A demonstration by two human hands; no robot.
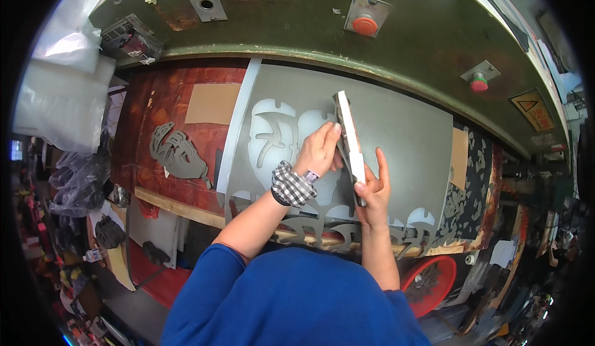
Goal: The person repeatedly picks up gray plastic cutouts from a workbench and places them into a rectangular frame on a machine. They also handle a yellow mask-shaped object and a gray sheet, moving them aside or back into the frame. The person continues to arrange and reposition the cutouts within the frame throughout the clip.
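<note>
Both hands hold what looks like a cutting die [352, 136], tilted up and seen nearly edge-on, with a white strip and a dark metal side. Its outline cannot be made out from here. My left hand [319, 151] pinches its left side, thumb near the upper half. At the lower end my right hand [375, 191] grips it between thumb and fingers, the index finger stretched upward. Beneath them lies a grey foam sheet [403, 141] on a pale board [238, 117]. Curved cutouts show in the sheet's left part and along its near edge.
Cut grey foam pieces [180, 154] lie on the reddish bench [167, 79] at left, near a brown cardboard piece [214, 103]. The green machine beam [285, 17] with a red button [364, 25] spans the far side. A red bin [431, 287] stands at lower right.
</note>
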